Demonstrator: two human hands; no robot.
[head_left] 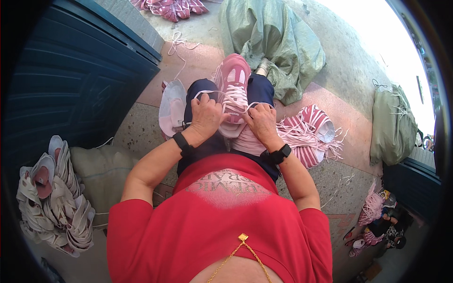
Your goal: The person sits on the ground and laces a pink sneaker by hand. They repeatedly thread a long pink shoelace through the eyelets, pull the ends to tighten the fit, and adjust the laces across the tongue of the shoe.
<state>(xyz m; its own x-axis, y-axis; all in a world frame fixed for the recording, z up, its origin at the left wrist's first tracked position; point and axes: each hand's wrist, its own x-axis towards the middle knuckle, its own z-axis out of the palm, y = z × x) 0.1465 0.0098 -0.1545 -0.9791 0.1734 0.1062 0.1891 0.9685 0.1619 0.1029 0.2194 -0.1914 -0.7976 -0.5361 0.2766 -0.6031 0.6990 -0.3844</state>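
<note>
A pink sneaker (232, 70) lies on my lap between my knees, its toe pointing away from me. A pale shoelace (234, 94) criss-crosses its front, with a loose end running out to each side. My left hand (206, 115) is closed on the lace at the shoe's left, fingers bent in a pinch. On the other side, my right hand (262, 121) pinches the lace's right-hand stretch close to the shoe opening. By my left knee rests a pale shoe upper (171, 108). Pink-and-white striped pieces with many loose laces (309, 128) lie beside my right leg.
A green woven sack (278, 42) stands ahead, another sack (394, 125) to the right. Dark blue doors (80, 70) flank the left. Stacked white uppers (61, 198) sit at lower left, beside a beige sack (104, 174). Another person (391, 231) is at far lower right.
</note>
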